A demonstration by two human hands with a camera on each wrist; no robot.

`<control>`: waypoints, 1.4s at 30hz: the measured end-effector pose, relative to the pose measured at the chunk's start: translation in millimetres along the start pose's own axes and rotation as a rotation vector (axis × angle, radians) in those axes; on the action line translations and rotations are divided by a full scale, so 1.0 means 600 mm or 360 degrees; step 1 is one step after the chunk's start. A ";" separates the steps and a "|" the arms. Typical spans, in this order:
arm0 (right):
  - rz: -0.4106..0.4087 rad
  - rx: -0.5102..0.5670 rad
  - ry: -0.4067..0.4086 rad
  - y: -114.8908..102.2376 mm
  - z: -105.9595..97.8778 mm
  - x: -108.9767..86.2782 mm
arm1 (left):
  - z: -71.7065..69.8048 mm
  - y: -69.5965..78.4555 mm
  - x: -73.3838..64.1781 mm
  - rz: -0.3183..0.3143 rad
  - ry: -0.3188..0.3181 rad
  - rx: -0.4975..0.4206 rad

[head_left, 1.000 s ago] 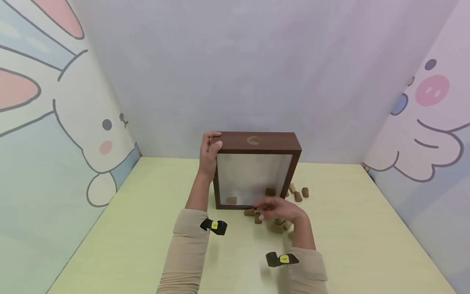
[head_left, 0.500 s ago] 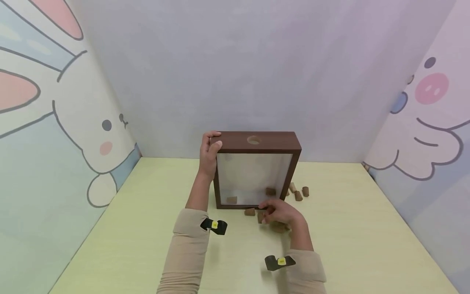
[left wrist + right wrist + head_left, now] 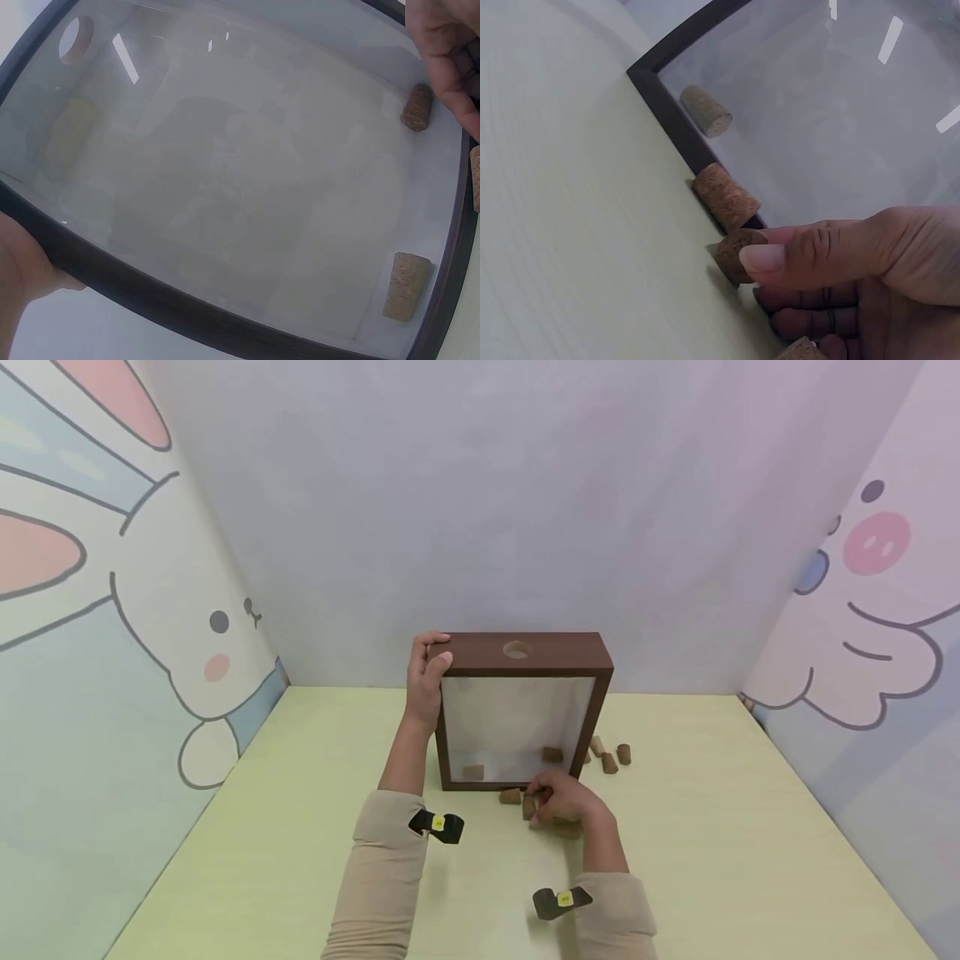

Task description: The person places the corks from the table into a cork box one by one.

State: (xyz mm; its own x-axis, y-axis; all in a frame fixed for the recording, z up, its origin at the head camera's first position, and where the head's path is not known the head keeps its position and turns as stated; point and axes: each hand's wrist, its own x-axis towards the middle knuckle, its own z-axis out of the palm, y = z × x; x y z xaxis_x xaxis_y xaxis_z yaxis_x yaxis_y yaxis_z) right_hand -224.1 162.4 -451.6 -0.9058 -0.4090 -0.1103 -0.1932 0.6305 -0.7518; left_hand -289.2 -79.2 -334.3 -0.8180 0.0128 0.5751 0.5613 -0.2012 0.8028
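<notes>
A dark brown wooden box frame (image 3: 480, 656) with a clear front and a round hole in its top stands upright. My left hand (image 3: 425, 685) grips its upper left corner. Inside, at the bottom, lie two corks: a paler one (image 3: 707, 111) and a darker one (image 3: 417, 107). Near the front bottom edge, my right hand (image 3: 566, 799) pinches a brown cork (image 3: 737, 253) between thumb and index finger, low at the table. Another cork (image 3: 726, 196) lies beside it against the frame. Part of the pinched cork is hidden by the thumb.
Several loose corks (image 3: 609, 763) lie on the pale yellow table (image 3: 697, 827) right of the box. More corks (image 3: 566, 829) are partly hidden under the right hand. A grey wall (image 3: 495, 510) rises behind, with cartoon-printed walls at both sides.
My right hand has come down and slightly left, and its fingers have closed on a cork by the box's front edge. The left hand keeps its grip on the corner.
</notes>
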 end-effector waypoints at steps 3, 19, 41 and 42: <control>-0.0013 -0.0008 0.0008 0.002 0.002 0.000 | -0.001 0.004 -0.001 -0.0005 -0.0005 0.0005; -0.0207 0.0135 0.0002 -0.030 -0.043 -0.049 | 0.002 0.018 -0.006 -0.0031 -0.0013 -0.0003; -0.0476 0.0653 0.0369 -0.108 -0.049 -0.049 | 0.001 -0.001 0.001 0.0020 0.0003 0.0003; -0.0502 0.0651 0.0398 -0.112 -0.046 -0.047 | 0.001 -0.001 0.001 0.0023 0.0002 0.0000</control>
State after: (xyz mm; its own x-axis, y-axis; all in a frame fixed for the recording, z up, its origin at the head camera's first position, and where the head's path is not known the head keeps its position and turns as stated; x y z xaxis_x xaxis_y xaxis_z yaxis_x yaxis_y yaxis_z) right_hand -195.8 150.0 -380.0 -0.8992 -0.3361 0.2800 -0.3521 0.1764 -0.9192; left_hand -289.7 -78.7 -334.4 -0.8099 0.0084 0.5864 0.5731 -0.2011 0.7944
